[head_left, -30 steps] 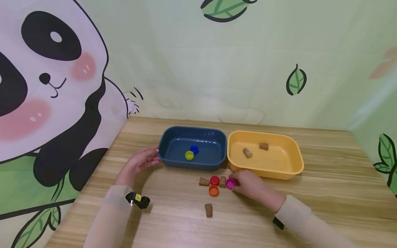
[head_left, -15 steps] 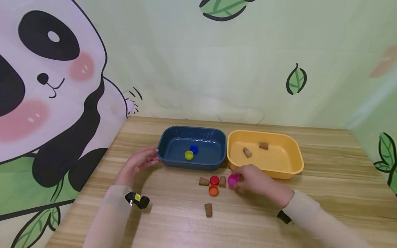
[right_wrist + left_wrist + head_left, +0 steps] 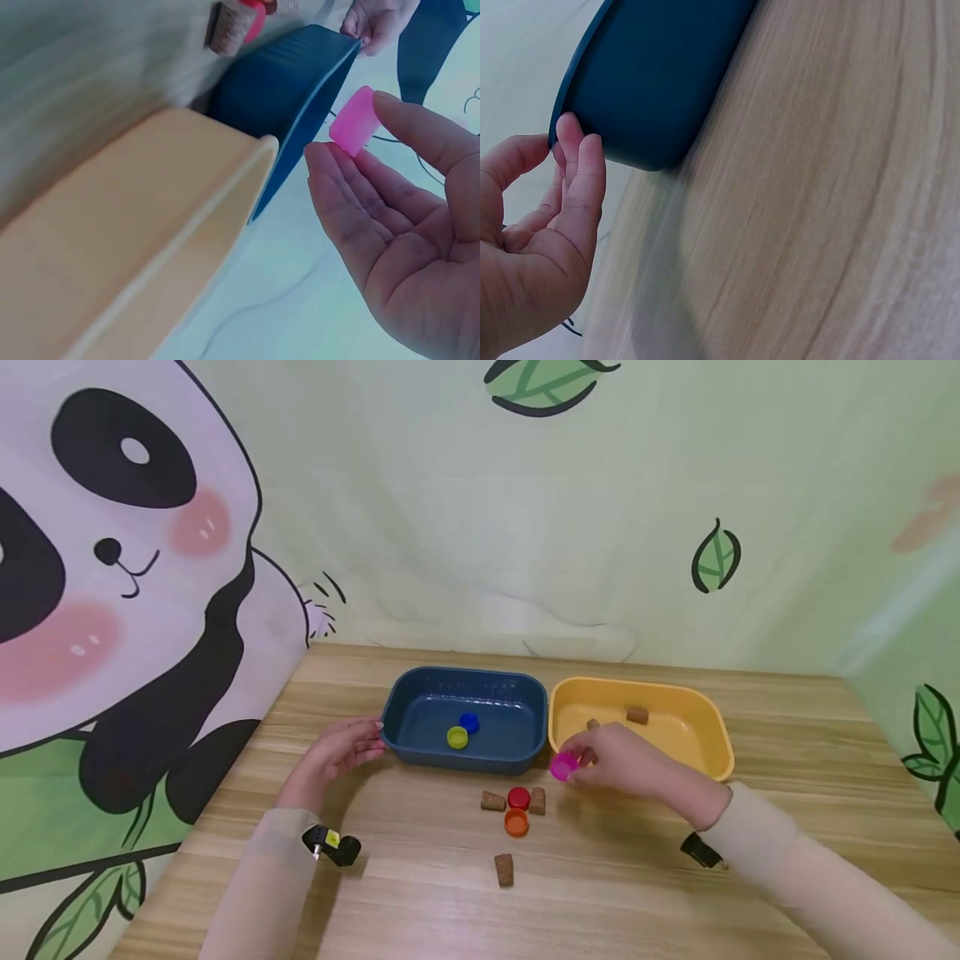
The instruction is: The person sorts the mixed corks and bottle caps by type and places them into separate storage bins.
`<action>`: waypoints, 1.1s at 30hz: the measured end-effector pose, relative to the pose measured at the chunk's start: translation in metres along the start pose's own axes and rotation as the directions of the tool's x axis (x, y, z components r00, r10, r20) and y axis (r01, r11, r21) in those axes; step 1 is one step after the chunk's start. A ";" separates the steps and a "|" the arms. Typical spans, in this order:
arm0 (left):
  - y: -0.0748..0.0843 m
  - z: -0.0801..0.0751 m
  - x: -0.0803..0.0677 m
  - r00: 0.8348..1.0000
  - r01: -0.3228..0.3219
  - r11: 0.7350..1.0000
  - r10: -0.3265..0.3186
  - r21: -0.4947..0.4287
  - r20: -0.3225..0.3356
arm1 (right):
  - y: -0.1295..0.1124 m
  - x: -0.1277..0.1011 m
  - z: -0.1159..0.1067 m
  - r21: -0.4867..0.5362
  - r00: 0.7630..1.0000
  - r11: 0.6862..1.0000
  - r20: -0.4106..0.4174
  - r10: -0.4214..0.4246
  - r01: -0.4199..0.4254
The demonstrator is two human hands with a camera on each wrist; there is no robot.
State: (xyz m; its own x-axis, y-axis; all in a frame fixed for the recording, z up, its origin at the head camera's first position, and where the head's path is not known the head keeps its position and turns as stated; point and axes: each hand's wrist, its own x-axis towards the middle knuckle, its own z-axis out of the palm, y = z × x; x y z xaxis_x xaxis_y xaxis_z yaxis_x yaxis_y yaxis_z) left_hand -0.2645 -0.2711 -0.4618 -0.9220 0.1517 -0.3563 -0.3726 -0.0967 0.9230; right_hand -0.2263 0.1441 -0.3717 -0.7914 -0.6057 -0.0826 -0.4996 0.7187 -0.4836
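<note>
Between the thumb and fingertips of my right hand is a pink bottle cap, raised near the front rims where the two trays meet. The right wrist view shows the cap pinched above rim height. My left hand grips the left end of the dark blue tray, thumb at its rim and fingers under the lip. A blue cap and a yellow-green cap lie inside that tray. On the table in front are a red cap and an orange cap.
A yellow tray stands right beside the blue one. It holds a cork and another, partly hidden by my right hand. Two corks flank the red cap, and a third cork lies nearer the front. A panda-print cloth hangs behind the table.
My right hand has lifted the pink cap from beside the corks, up and away toward the trays. My left hand has stayed at the blue tray.
</note>
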 end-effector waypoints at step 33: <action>0.002 0.002 0.000 1.000 0.010 1.000 -0.010 0.019 0.014 | -0.034 0.077 -0.096 -0.030 0.998 0.999 0.065 -0.021 0.023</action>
State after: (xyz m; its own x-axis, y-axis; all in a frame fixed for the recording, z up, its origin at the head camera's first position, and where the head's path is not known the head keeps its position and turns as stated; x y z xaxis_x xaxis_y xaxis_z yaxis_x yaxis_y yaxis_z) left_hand -0.2647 -0.2690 -0.4598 -0.9165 0.1666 -0.3637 -0.3797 -0.0761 0.9220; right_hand -0.3037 0.1060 -0.2774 -0.7564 -0.6413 -0.1287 -0.5279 0.7147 -0.4589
